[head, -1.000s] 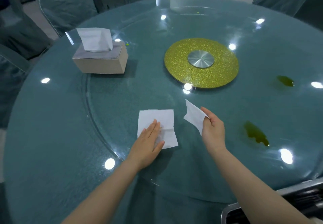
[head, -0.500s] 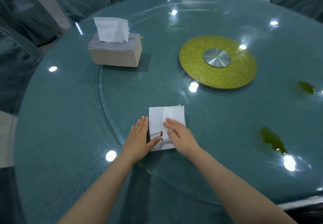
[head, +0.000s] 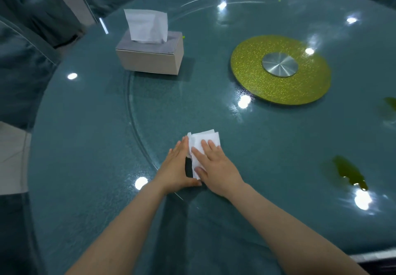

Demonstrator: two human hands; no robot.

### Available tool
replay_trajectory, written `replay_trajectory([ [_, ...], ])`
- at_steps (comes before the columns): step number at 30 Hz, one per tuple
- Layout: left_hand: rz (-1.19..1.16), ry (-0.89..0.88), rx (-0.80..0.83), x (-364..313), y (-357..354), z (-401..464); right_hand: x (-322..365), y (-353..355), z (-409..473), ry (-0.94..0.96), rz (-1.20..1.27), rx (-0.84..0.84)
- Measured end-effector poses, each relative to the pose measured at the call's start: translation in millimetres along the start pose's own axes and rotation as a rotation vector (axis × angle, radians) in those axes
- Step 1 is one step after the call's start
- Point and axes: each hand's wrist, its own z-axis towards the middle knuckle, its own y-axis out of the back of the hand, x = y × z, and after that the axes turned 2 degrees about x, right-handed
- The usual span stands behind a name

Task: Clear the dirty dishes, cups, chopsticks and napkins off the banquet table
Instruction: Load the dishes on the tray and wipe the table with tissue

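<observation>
The right hand [head: 216,167] lies flat, fingers spread, hiding half the napkin [head: 204,140]; the left hand [head: 176,167], fingers straight, touches its edge.

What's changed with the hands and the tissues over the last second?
The right hand laid down the tissue it was holding up and now presses flat on the white tissues, which look folded narrower. The left hand has slid to their left edge. The tissue box, yellow disc and green spills look unchanged.
</observation>
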Motion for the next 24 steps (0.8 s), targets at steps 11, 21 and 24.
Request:
replay_trajectory([
  [11,0.014,-0.010,0.119,8,11,0,-5,4,-35,0.340,-0.082,-0.029],
  [21,0.012,0.017,0.089,4,21,4,-42,19,-77,0.067,-0.021,-0.344],
  [24,0.042,0.009,0.088,4,26,5,-39,31,-47,-0.072,0.132,-0.372],
])
